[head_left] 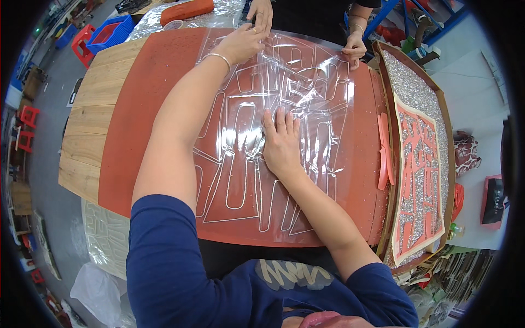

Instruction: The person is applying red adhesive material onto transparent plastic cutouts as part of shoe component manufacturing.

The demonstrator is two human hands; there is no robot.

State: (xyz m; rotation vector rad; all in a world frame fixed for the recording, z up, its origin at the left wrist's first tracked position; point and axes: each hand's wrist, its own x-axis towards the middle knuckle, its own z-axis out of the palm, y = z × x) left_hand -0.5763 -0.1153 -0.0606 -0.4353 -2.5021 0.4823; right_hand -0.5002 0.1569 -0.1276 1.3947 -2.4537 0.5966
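Note:
A clear plastic film (pixel 339 180) printed with silvery outline shapes lies wrinkled over a red sheet (pixel 139 120) on the table. My left hand (pixel 243 45) is stretched to the far edge, its fingers closed on the film's edge. Flat on the middle of the film rests my right hand (pixel 281 145), fingers extended. Across the table another person's hand (pixel 262 15) is right beside my left fingers. That person's other hand (pixel 354 48) pinches the film's far right corner.
At the right stands a shallow tray (pixel 387 76) of silvery glitter, with a pink cut-out stencil (pixel 402 180) inside. Pink strips (pixel 383 150) lie by the table's right edge. Bare wooden boards (pixel 87 136) extend left. Blue baskets (pixel 112 34) and a red stool (pixel 83 45) stand farther back.

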